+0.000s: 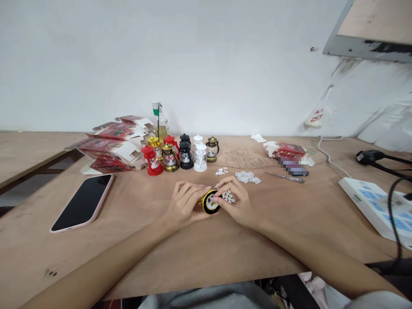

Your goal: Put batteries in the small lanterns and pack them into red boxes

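My left hand [185, 204] is curled round a small gold and black toy lantern [210, 201] lying on its side, its round base turned toward me. My right hand [234, 199] pinches the lantern's base with its fingertips and cups a cluster of small white pieces [228, 196] in the palm. Both hands rest on the plywood table [154, 240] near its front middle.
Several little lanterns [180, 154] in red, gold, black and white stand behind my hands. Flattened red boxes [112, 148] and a bottle [160, 121] lie back left, a phone [84, 201] left. Loose white pieces [247, 177], a screwdriver [285, 177] and a power strip [376, 210] lie right.
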A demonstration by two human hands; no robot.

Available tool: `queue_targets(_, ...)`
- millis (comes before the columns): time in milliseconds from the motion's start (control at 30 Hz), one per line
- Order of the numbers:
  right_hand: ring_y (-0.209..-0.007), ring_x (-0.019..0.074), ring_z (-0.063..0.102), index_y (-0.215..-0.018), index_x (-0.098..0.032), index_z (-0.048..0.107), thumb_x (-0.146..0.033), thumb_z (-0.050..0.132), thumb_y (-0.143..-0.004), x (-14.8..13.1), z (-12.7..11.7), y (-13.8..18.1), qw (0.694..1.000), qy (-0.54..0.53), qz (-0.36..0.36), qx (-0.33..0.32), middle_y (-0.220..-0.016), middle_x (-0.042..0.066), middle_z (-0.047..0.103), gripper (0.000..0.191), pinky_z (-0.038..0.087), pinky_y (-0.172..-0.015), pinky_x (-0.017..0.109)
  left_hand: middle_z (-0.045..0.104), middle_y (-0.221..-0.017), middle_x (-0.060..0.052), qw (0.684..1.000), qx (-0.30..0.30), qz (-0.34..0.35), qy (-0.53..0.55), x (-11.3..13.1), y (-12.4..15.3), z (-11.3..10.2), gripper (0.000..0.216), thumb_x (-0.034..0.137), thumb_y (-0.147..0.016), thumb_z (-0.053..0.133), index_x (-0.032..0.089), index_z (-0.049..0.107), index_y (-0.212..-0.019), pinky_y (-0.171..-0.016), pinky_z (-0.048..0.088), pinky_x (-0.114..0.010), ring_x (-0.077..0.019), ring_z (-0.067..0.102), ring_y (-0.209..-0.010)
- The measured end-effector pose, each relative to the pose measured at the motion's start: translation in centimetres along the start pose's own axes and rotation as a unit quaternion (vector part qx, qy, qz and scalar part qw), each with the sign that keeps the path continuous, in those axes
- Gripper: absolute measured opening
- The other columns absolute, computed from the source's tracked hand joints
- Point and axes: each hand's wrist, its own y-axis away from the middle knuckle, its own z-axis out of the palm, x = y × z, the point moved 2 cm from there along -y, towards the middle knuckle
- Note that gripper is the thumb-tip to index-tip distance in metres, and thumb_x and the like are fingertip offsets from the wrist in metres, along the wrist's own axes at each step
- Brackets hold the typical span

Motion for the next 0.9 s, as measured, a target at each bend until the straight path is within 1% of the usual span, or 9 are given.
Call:
queue_targets(133, -0.086, 0.016, 0.06, -0.082, -0.021, 0.055, -0.036, 0.068, -0.078, 1.0, 0.5, 0.0, 0.982, -0.147, 0.112, -0.036, -0.09, 0.004, 0.061, 0.021, 0.05, -0.078, 0.032, 0.071, -0.096, -0.009, 1.0, -0.001, 0.005, 0.001, 0.0, 0.1, 0.0, 0.044, 0.037, -0.078, 0.069, 0.016, 0.052, -0.112, -0.076, 0.039, -0.035, -0.02, 0.063, -0.087)
queue_targets(233, -0.082, 0.0153, 0.06, -0.089, -0.021, 0.053, -0.043, 0.074, -0.071, 1.9, 0.7, 0.0, 0.961, -0.209, 0.17, -0.056, -0.088, 0.003, 0.063, 0.035, 0.051, -0.073, 0.03, 0.071, -0.095, -0.009, 1.0, -0.007, 0.008, -0.001, 0.0, 0.1, 0.0, 0.045, 0.036, -0.077, 0.07, 0.016, 0.053, -0.113, -0.076, 0.039, -0.035, -0.0202, 0.063, -0.087)
queue_targets(300, -0.08, 0.0148, 0.06, -0.088, -0.021, 0.053, -0.045, 0.076, -0.067, 2.4, 0.8, 0.0, 0.952, -0.23, 0.188, -0.07, -0.086, 0.002, 0.063, 0.039, 0.051, -0.072, 0.03, 0.071, -0.093, -0.008, 1.0, -0.005, 0.01, -0.004, 0.1, 0.0, 0.0, 0.045, 0.038, -0.076, 0.07, 0.017, 0.053, -0.113, -0.076, 0.039, -0.035, -0.0198, 0.063, -0.086)
queue_targets(467, -0.083, 0.0148, 0.062, -0.086, -0.021, 0.055, -0.041, 0.079, -0.065, 2.9, 0.7, 0.0, 0.935, -0.275, 0.208, -0.083, -0.088, 0.002, 0.063, 0.038, 0.052, -0.077, 0.031, 0.071, -0.089, -0.006, 1.0, -0.006, 0.018, -0.007, 0.2, -0.1, 0.1, 0.044, 0.036, -0.077, 0.07, 0.017, 0.053, -0.113, -0.075, 0.038, -0.034, -0.0188, 0.062, -0.084)
queue_targets(567, -0.083, 0.0152, 0.063, -0.09, -0.021, 0.057, -0.039, 0.08, -0.064, 2.8, 0.4, -0.3, 0.927, -0.284, 0.217, -0.113, -0.087, 0.002, 0.065, 0.04, 0.052, -0.075, 0.031, 0.071, -0.09, -0.007, 1.0, -0.009, 0.018, -0.008, 0.2, 0.0, 0.0, 0.045, 0.037, -0.078, 0.069, 0.017, 0.053, -0.114, -0.075, 0.038, -0.034, -0.0191, 0.062, -0.084)
queue_targets(633, -0.079, 0.0151, 0.064, -0.096, -0.02, 0.057, -0.039, 0.078, -0.067, 3.0, -0.2, -0.8, 0.924, -0.284, 0.223, -0.126, -0.084, 0.002, 0.067, 0.04, 0.052, -0.072, 0.03, 0.071, -0.093, -0.008, 1.0, -0.006, 0.017, -0.007, 0.1, 0.1, 0.0, 0.047, 0.038, -0.078, 0.068, 0.017, 0.051, -0.116, -0.076, 0.038, -0.035, -0.0196, 0.062, -0.086)
queue_targets(733, -0.076, 0.0153, 0.065, -0.096, -0.02, 0.058, -0.041, 0.068, -0.077, 4.4, -2.0, -1.7, 0.947, -0.212, 0.226, -0.084, -0.081, 0.002, 0.067, 0.03, 0.051, -0.073, 0.031, 0.07, -0.097, -0.009, 1.0, -0.015, -0.012, -0.004, -0.1, 0.1, 0.1, 0.052, 0.041, -0.077, 0.069, 0.017, 0.049, -0.118, -0.076, 0.038, -0.035, -0.0206, 0.062, -0.085)
queue_targets(833, -0.08, 0.0172, 0.062, -0.089, -0.019, 0.059, -0.039, 0.062, -0.081, 6.9, -4.6, -2.3, 0.978, -0.01, 0.208, -0.014, -0.087, 0.005, 0.067, 0.022, 0.048, -0.076, 0.035, 0.069, -0.099, -0.008, 0.998, 0.01, -0.059, 0.0, -0.5, 0.1, 0.2, 0.058, 0.045, -0.075, 0.069, 0.02, 0.044, -0.121, -0.073, 0.039, -0.035, -0.0212, 0.062, -0.082)
queue_targets(900, -0.083, 0.0196, 0.06, -0.089, -0.018, 0.06, -0.035, 0.063, -0.078, 8.6, -6.0, -2.3, 0.972, 0.152, 0.175, -0.024, -0.091, 0.006, 0.066, 0.02, 0.046, -0.079, 0.039, 0.068, -0.101, -0.009, 0.998, 0.035, -0.056, 0.004, -0.6, 0.1, 0.2, 0.057, 0.042, -0.076, 0.07, 0.022, 0.041, -0.121, -0.073, 0.039, -0.035, -0.021, 0.062, -0.083)
